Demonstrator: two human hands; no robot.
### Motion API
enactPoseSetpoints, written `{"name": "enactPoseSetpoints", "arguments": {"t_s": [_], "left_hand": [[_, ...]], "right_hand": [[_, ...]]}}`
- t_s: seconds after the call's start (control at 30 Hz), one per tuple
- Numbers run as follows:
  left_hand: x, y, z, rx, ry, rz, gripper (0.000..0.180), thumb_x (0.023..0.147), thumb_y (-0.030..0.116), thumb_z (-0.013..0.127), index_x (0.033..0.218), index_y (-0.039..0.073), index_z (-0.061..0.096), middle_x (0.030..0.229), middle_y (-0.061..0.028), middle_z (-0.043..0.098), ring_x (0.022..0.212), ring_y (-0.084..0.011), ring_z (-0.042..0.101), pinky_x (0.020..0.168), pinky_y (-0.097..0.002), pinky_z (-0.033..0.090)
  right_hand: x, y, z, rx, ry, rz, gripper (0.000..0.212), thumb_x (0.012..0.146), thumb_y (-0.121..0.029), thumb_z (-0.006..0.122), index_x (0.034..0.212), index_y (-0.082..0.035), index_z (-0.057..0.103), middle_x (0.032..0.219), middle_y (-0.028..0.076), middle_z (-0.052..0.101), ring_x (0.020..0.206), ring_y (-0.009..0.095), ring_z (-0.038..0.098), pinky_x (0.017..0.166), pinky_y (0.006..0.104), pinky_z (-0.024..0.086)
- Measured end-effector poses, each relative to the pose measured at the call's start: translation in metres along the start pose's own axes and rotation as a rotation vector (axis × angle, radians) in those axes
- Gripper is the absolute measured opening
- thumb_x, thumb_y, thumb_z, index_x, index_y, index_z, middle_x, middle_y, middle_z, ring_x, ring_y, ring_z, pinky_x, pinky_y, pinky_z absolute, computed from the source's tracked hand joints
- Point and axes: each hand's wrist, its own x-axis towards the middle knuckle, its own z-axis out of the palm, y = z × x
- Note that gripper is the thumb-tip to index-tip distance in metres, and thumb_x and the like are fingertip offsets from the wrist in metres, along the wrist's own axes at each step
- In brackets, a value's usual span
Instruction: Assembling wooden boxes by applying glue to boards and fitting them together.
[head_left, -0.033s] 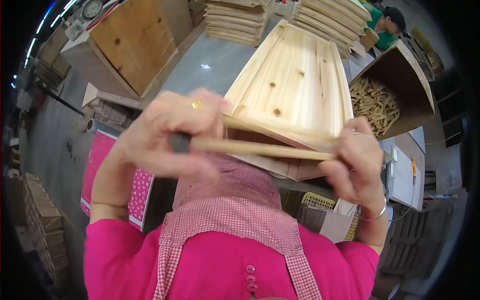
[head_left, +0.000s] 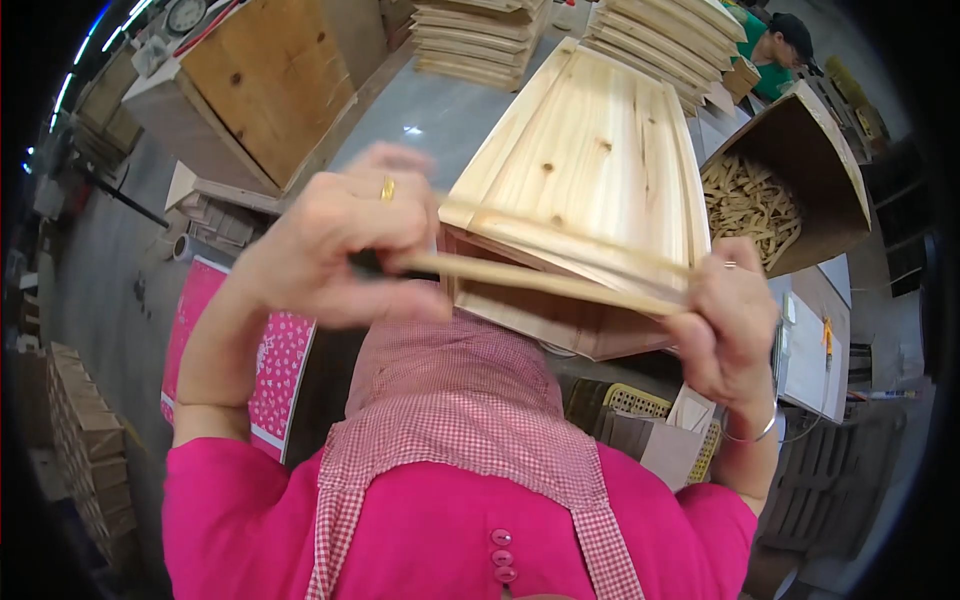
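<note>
My L hand [head_left: 350, 222]: fingers curled, hooked in L end of tan elastic band [head_left: 540, 279], thumb spread apart; partly blurred. My R hand [head_left: 735, 312]: closed, thumb against fingers, gripping band's R end. Band pulled taut in two strands across near end of knotty pine panels [head_left: 590, 150] on grey worktable [head_left: 440, 112]; contact w/ wood: can't tell. Far side: L stack [head_left: 470, 45] & R stack [head_left: 665, 40], both wooden pcs. Right: open carton [head_left: 835, 185] w/ loose tan bands [head_left: 750, 212].

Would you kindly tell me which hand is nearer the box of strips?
Right: the right hand is just below-left of the box in frame; the left hand is well to its left.
</note>
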Motion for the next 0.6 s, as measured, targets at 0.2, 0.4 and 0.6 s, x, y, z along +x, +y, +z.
{"name": "enactPoseSetpoints", "arguments": {"t_s": [0.2,0.4,0.6], "left_hand": [[-0.042,-0.067,-0.023,0.423,-0.004,0.021,0.052,0.077,0.038,0.084,0.071,0.008,0.041,0.081,-0.0063,0.055,0.085,-0.0252,0.062,0.103,-0.0504,0.045],[-0.125,-0.092,0.064,0.540,-0.137,0.021,0.047,0.073,0.044,0.083,0.076,0.009,0.052,0.097,-0.0074,0.057,0.119,-0.0300,0.060,0.107,-0.0534,0.044],[-0.185,-0.132,0.172,0.613,-0.202,-0.070,0.048,0.079,0.048,0.076,0.115,0.018,0.067,0.128,-0.0069,0.060,0.137,-0.0290,0.046,0.117,-0.0540,0.033]], "right_hand": [[-0.100,0.040,-0.057,-0.220,0.182,0.341,0.023,0.095,-0.004,0.050,0.073,0.001,0.051,0.067,0.006,0.048,0.066,0.020,0.045,0.094,0.0480,0.044],[-0.175,0.022,0.006,-0.119,0.075,0.573,0.007,0.077,0.000,0.058,0.071,-0.001,0.055,0.072,0.009,0.056,0.077,0.024,0.060,0.104,0.0480,0.039],[-0.236,0.024,0.120,-0.207,-0.212,0.489,0.013,0.073,-0.007,0.074,0.074,-0.008,0.061,0.079,0.007,0.058,0.082,0.029,0.053,0.080,0.0445,0.038]]}}
